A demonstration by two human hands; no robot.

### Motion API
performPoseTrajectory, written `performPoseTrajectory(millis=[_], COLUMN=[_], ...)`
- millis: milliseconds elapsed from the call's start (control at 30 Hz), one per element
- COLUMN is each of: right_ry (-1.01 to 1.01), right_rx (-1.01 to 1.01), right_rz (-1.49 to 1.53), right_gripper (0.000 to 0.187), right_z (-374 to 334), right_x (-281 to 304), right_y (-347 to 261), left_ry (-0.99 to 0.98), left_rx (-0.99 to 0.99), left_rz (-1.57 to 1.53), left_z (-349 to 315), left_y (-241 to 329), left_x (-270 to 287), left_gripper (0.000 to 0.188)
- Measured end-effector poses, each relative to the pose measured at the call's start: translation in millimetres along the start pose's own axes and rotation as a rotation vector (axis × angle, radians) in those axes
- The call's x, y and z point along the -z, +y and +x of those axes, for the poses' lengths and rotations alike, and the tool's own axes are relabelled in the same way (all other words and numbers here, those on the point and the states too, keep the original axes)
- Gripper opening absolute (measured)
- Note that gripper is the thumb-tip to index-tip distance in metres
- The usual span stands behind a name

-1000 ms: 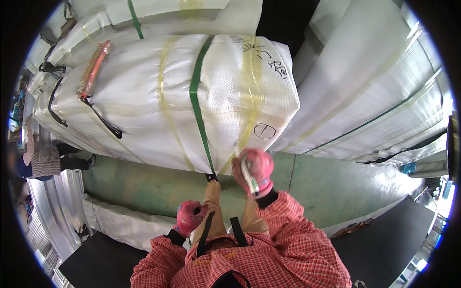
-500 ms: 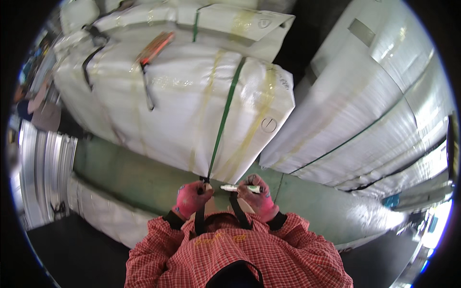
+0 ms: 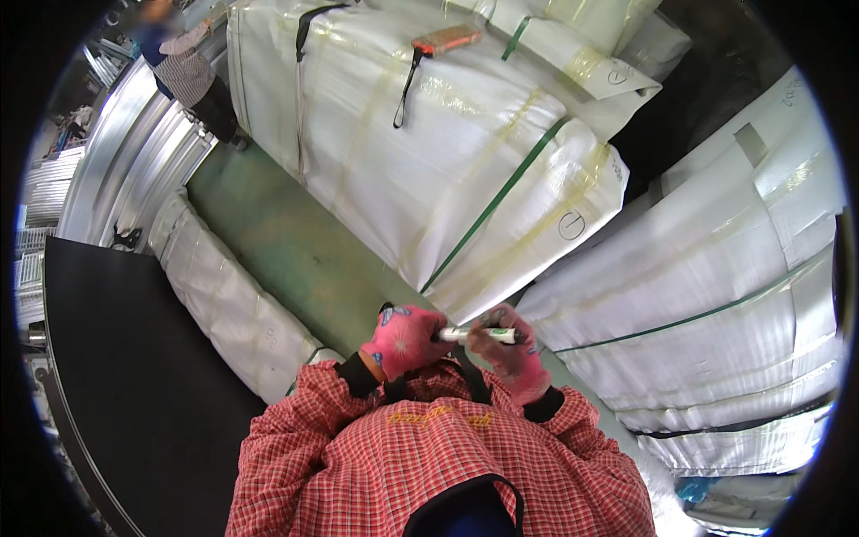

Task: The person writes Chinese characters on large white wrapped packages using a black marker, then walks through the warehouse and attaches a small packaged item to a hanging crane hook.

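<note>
In front of my chest, both hands meet at a white marker pen (image 3: pixel 490 336) with a dark end. My right hand (image 3: pixel 519 362), in a pink glove, is closed around the marker's body. My left hand (image 3: pixel 402 344), in a patterned pink glove, is closed at the marker's left end, which its fingers partly hide. Just beyond my hands lies a large bundle (image 3: pixel 358 170) in white wrapping, bound with yellowish tape and a green strap (image 3: pixel 494 205). A circled mark (image 3: pixel 571 225) is drawn near its right end.
An orange tool-like object (image 3: pixel 447 39) with a black wrist loop lies on the bundle. Another wrapped bundle (image 3: pixel 707 268) stands at right. A long wrapped pack (image 3: pixel 228 295), a black surface (image 3: pixel 134 358) and silvery metal profiles (image 3: pixel 134 152) are at left. Another person (image 3: pixel 192 76) stands at the far left.
My left hand has moved right and now meets the marker's left end; before, the two hands were apart. My view has swung, so the bundles appear farther right and the left side shows more.
</note>
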State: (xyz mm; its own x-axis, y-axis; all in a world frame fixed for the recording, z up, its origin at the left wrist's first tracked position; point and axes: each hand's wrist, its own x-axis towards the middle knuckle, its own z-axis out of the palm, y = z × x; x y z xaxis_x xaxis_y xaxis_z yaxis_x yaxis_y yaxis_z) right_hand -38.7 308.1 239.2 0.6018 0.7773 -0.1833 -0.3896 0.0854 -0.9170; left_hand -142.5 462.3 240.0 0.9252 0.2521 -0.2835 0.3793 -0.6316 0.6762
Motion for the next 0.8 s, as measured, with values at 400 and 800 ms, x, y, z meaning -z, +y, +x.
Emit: performPoseTrajectory(millis=[400, 800], right_ry=[-0.568, -0.828], right_rx=[-0.258, 0.136], right_rz=[-0.117, -1.034], right_gripper=[0.026, 0.025], right_z=[59.6, 110.9], right_x=[-67.4, -227.0], right_y=[-0.6, 11.8], left_ry=[-0.086, 0.132], left_rx=[0.092, 0.093], left_rz=[0.026, -0.030], left_z=[-49.1, -104.4], left_y=[-66.4, -182.3], left_x=[71.5, 130.4], left_gripper=[0.031, 0.024])
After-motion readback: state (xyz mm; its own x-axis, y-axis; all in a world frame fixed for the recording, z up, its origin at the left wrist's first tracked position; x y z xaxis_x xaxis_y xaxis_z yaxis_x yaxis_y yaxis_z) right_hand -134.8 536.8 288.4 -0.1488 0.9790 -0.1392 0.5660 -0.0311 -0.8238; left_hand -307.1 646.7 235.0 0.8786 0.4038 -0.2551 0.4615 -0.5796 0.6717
